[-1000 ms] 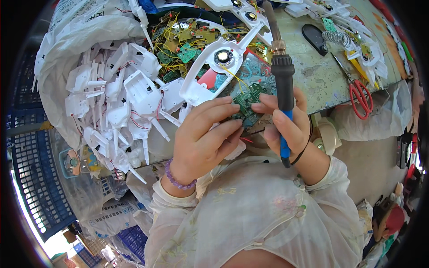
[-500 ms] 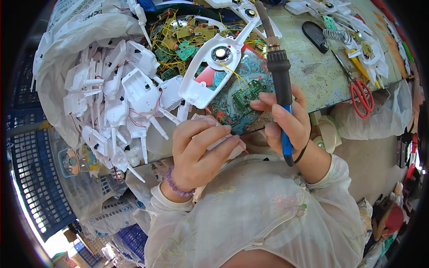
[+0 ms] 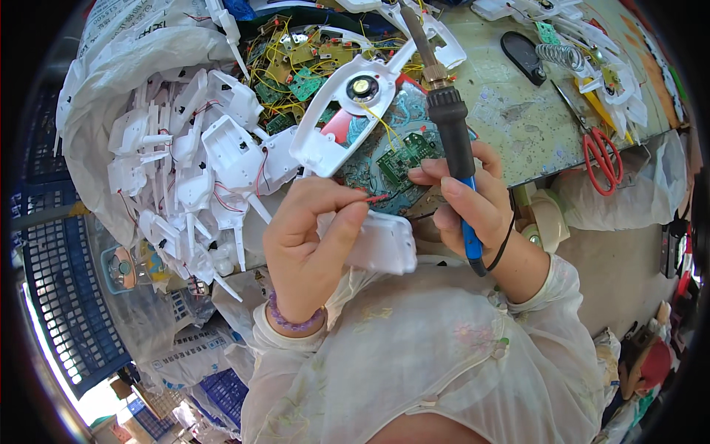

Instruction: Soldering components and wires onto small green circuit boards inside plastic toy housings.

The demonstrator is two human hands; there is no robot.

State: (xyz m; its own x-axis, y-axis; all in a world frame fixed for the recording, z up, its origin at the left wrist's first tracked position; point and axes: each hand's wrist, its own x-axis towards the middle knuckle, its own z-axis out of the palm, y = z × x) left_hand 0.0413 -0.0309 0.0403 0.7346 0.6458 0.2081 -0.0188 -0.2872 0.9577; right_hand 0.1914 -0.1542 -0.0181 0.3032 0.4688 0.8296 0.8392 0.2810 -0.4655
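Observation:
My left hand (image 3: 307, 237) is closed, with a red wire (image 3: 377, 198) pinched between thumb and forefinger. A white plastic housing (image 3: 384, 248) hangs under those fingers, its far side hidden by them. In my right hand (image 3: 484, 203) is a soldering iron (image 3: 450, 122) with a black and blue handle, its metal end pointing up and away from me. The right fingertips touch or nearly touch the edge of a green circuit board (image 3: 407, 155). Yellow wires join that board to a white plastic shell (image 3: 318, 152) with a round speaker-like part (image 3: 362, 88).
White housings with red wires spill from a large white sack (image 3: 89, 148) on the left. Behind the shell lies a heap of circuit boards (image 3: 303, 83) with yellow wires. Red-handled scissors (image 3: 603, 163), a coiled spring stand (image 3: 560, 57) and more white parts occupy the table's right side.
My left hand has turned and drawn back slightly, so the red wire and white housing show more. The iron has tilted a little to the left. The shell has shifted slightly left.

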